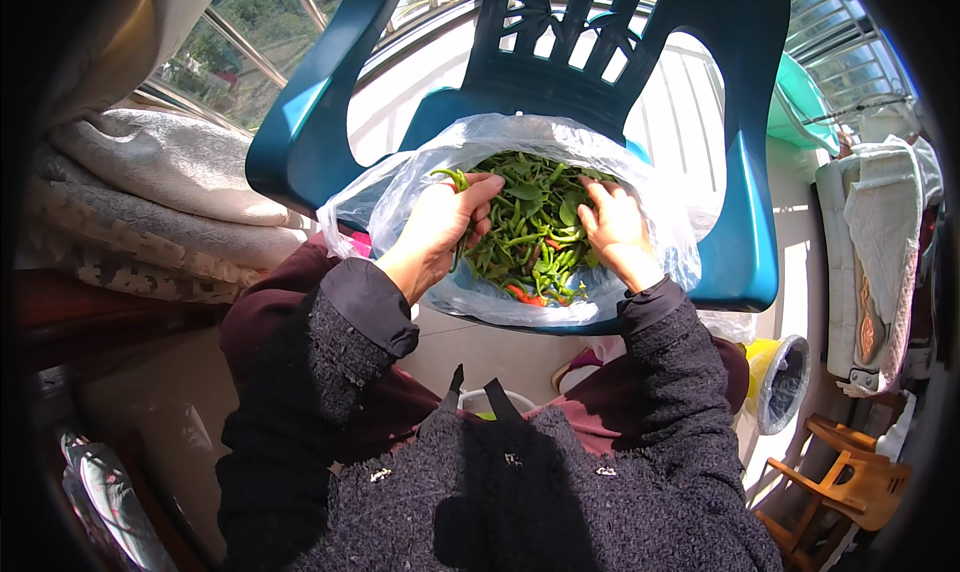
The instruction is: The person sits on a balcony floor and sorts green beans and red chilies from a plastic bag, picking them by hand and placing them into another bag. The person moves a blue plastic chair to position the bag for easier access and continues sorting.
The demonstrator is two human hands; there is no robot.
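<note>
A clear plastic bag [525,130] lies wide open on the seat of a blue-green plastic chair [750,219]. Inside it is a heap of green chili peppers [525,234] with leaves and stems, and a few red chili peppers [527,296] near its lower edge. Over the left side of the heap, my left hand [446,223] is closed round green chili peppers [454,178], whose ends stick out past the fingers. At the right side of the heap, my right hand [615,227] touches the leafy stems with bent fingers; whether it grips any is hidden.
Folded quilts [180,174] are stacked at the left by the window. To the right stand a yellow bin [761,377] with a liner, a small wooden chair [855,482] and a cushioned item [862,264]. A white container [495,401] is between the knees.
</note>
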